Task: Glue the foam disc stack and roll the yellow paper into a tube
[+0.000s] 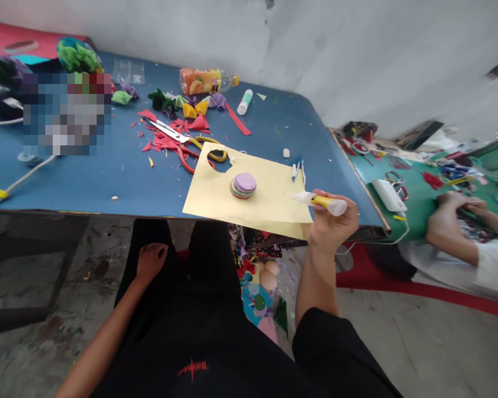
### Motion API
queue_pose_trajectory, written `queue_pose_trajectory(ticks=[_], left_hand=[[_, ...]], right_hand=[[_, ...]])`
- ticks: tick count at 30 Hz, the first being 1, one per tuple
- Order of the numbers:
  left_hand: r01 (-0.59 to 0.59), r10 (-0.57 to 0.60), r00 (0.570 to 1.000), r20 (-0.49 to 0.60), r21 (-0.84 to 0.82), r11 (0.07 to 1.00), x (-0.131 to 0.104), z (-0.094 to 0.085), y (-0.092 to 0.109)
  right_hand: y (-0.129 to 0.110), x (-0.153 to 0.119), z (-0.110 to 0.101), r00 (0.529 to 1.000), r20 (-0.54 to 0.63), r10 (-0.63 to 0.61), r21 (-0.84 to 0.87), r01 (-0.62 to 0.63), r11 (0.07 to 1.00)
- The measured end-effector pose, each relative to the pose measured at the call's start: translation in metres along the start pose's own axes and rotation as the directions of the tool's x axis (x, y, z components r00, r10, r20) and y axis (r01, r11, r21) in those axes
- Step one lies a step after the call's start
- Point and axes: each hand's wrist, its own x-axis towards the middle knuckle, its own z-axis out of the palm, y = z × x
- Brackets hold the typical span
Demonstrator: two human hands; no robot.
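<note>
My right hand is raised over the right end of a pale yellow paper sheet, its fingers wrapped round a glue stick with a yellow label. The glue stick's whitish end points left and looks blurred. On the sheet sits a small stack of round paper discs, purple on top with green and other colours beneath. A rounded hole is cut in the sheet's upper left corner. My left hand lies on my thigh below the table edge, fingers loosely stretched, holding nothing.
Scissors lie among red paper scraps, handles partly under the sheet. Behind are crumpled coloured papers, a drink bottle and another glue stick. A compass lies right. Another person's hands are at the green table.
</note>
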Motion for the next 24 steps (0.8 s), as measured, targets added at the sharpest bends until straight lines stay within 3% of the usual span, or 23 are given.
queue_pose_trajectory(ticks=[7, 12, 16, 19, 21, 22, 24], left_hand=[[0.034, -0.032, 0.997, 0.075, -0.022, 0.999, 0.000, -0.011, 0.005], [0.070, -0.060, 0.990, 0.127, -0.076, 0.995, 0.000, -0.018, 0.008], [0.104, -0.071, 0.977, 0.200, -0.163, 0.981, -0.001, -0.020, 0.010], [0.119, -0.036, 0.952, 0.304, -0.259, 0.958, -0.006, -0.032, 0.025], [0.101, 0.067, 0.908, 0.415, -0.370, 0.924, -0.011, -0.055, 0.045], [0.094, 0.192, 0.839, 0.509, -0.483, 0.871, -0.014, -0.071, 0.058], [0.079, 0.449, 0.649, 0.614, -0.641, 0.763, -0.016, -0.112, 0.087]], right_hand=[[-0.015, 0.013, 0.009, 0.991, 0.031, 0.128, 0.182, -0.131, 0.975], [-0.026, 0.026, 0.016, 0.955, 0.172, 0.243, 0.291, -0.284, 0.913], [-0.017, 0.032, 0.023, 0.957, 0.155, 0.246, 0.360, -0.286, 0.888], [-0.011, 0.034, 0.029, 0.955, 0.146, 0.258, 0.336, -0.293, 0.895], [-0.011, 0.035, 0.033, 0.961, 0.145, 0.237, 0.311, -0.272, 0.911], [-0.012, 0.035, 0.035, 0.967, 0.142, 0.210, 0.292, -0.243, 0.925], [-0.015, 0.036, 0.039, 0.981, 0.136, 0.136, 0.253, -0.167, 0.953]])
